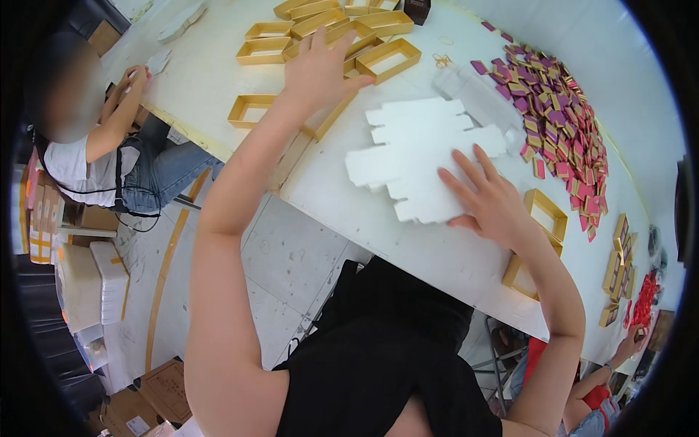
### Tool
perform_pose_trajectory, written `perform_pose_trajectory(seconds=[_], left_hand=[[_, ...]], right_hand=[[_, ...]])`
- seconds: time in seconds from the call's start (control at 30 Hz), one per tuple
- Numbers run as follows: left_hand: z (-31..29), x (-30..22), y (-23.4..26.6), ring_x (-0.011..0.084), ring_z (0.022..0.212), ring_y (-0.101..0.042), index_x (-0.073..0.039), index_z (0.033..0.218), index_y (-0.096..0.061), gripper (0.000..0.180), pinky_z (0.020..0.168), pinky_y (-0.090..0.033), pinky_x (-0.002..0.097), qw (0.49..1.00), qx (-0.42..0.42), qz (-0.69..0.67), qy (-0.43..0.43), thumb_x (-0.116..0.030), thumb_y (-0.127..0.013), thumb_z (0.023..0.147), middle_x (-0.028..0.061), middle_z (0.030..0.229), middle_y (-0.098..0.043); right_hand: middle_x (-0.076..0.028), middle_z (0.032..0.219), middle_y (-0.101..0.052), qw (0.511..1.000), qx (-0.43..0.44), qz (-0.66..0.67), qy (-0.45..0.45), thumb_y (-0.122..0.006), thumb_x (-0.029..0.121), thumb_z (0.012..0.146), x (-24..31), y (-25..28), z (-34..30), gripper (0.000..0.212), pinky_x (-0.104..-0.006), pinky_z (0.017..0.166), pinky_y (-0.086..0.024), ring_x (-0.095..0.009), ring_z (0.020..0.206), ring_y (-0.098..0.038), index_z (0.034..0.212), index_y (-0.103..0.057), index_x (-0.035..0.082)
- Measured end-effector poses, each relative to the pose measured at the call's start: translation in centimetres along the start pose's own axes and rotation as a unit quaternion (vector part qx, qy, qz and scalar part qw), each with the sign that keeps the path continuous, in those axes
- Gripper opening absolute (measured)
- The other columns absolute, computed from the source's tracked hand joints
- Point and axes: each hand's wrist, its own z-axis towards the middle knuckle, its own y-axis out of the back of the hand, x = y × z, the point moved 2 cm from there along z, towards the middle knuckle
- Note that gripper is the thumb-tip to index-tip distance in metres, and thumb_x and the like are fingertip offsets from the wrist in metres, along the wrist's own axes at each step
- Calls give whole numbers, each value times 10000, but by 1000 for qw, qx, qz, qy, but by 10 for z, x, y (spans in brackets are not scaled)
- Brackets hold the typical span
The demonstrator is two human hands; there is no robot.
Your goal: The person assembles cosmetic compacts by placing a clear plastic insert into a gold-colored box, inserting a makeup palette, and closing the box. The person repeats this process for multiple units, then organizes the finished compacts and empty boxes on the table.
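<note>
My left hand [317, 76] reaches over a cluster of gold rectangular box frames [399, 68] at the far side of the white table, its fingers spread and the thumb out to the right. Whether the fingertips touch a frame, I cannot tell. A stack of white die-cut card blanks [411, 142] with notched edges lies in the middle of the table. My right hand [491, 207] rests on the right edge of that stack, fingers apart and stretched out. Beside my right wrist stand more gold frames [520, 278], partly hidden by the forearm.
Small purple, pink and gold pieces [550, 109] form a large heap at the right. Clear plastic [484, 98] and rubber bands [441, 60] lie behind the blanks. Filled gold boxes [615, 273] stand far right. A person [87, 138] sits at left; another person's arm [626, 346] shows lower right.
</note>
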Motion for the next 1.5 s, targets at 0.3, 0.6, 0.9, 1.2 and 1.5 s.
perform_pose_trajectory(seconds=[0.3, 0.6, 0.9, 1.2, 1.5], left_hand=[[-7, 43, -8, 317, 1082, -622, -224, 1406, -433, 700, 837, -528, 410, 967, 178, -109, 148, -390, -719, 788, 168, 1255, -601], [14, 18, -26, 335, 909, -655, -129, 1148, -584, 397, 745, -521, 437, 974, 127, -115, 151, -280, -714, 805, 140, 941, -690], [-22, 52, -40, 351, 882, -644, -106, 1004, -652, 201, 749, -501, 468, 990, 67, -81, 98, -257, -571, 900, 147, 914, -681], [-18, -207, 126, 230, 813, -613, -86, 902, -699, 81, 702, -501, 319, 836, -55, -470, -278, -117, -661, 838, 69, 871, -623], [-170, -480, 118, 231, 723, -614, -72, 644, -618, 107, 517, -508, 351, 686, -1, -452, -570, -161, -639, 700, 84, 707, -578]], right_hand=[[-141, 1056, -665, 996, 47, 58, -57, -702, 290, 812, -38, 56, 112, 431, -392, 883, -500, -317, 1033, -619, 1204, -633, 127], [-90, 1069, -567, 970, -219, 69, -82, -591, 63, 820, -74, -10, 270, 180, -394, 818, -529, -289, 990, -610, 955, -697, 119], [-158, 1027, -607, 888, -375, -162, -209, -589, 123, 824, -115, 121, 69, 134, -408, 747, -541, -316, 875, -645, 840, -657, 9], [-120, 930, -594, 904, -125, -34, -407, -678, 142, 792, -151, 19, -293, 108, -423, 748, -506, -322, 845, -627, 845, -682, 48], [6, 1170, -632, 800, -286, 320, -420, -665, 221, 879, -184, 27, -363, 352, -310, 769, -492, -139, 873, -605, 1207, -623, 100]])
